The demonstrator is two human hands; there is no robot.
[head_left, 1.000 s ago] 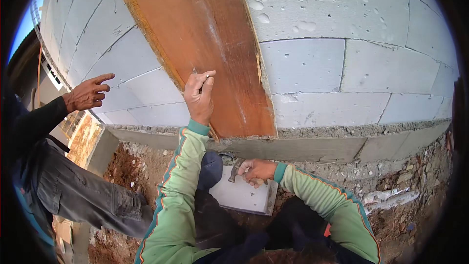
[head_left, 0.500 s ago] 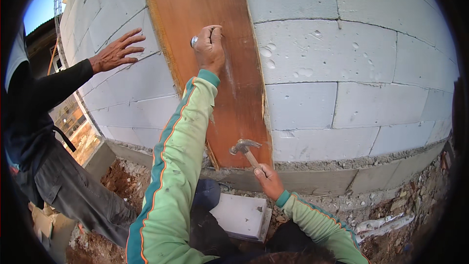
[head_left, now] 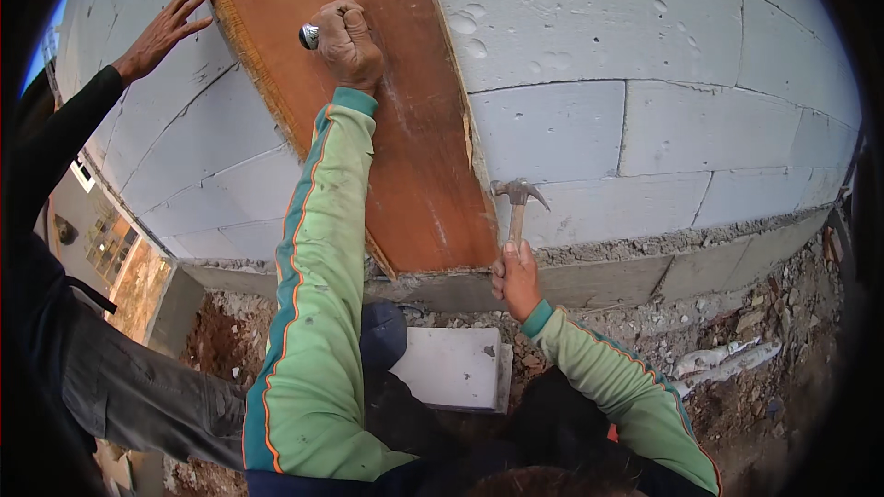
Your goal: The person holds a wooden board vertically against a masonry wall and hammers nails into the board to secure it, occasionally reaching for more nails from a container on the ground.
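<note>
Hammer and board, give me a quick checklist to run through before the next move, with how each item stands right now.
1. Right hand grips the hammer by its handle, head up: ok.
2. Left hand pressed on the wooden board, holding a small metal piece: ok.
3. Board lies flat against the block wall: ok.
4. Hammer head is apart from the left hand's fingers: ok.
5. Another person's hand rests on the wall at the board's left edge: ok.
6. Whether a nail is already set: cannot tell.

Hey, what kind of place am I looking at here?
Most likely an outdoor building site: a grey block wall, a wooden board leaning against it, rubble-strewn dirt, and a hammer in the right hand.
</note>
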